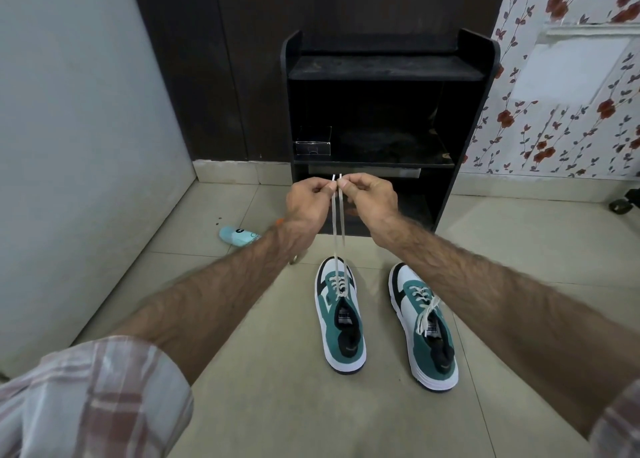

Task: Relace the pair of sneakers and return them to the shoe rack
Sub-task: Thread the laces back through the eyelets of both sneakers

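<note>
Fingers point(328, 186) of the left hand point(308, 201) and those of the right hand point(369, 197) are pinched shut on the two ends of a white lace point(337, 229), one end in each hand, held up side by side in front of a black shoe rack point(388, 69). Both strands run down taut to the left sneaker point(341, 319), which stands on the tiled floor point(277, 405) with its toe toward the rack. Only its far eyelets look threaded; the near ones by the tongue appear bare, so the relacing seems roughly half done here. The right sneaker point(424, 326) stands just beside it, apart, its lace crossed higher and loosely gathered near the tongue.

The risks from here are plain. The two ends look about level, but an uneven pull could drag one side short and leave too little lace for the knot. A hard upward tug could lift or tip the light shoe, since nothing holds it down. A slipped pinch would drop an end and slacken the crossings already made. A strand twisted on the way into the next eyelet would lie badly.

A pale blue object point(239, 235) lies on the floor to the left, near the wall. A small clear box point(312, 145) sits on the rack's lower shelf at its left.
</note>
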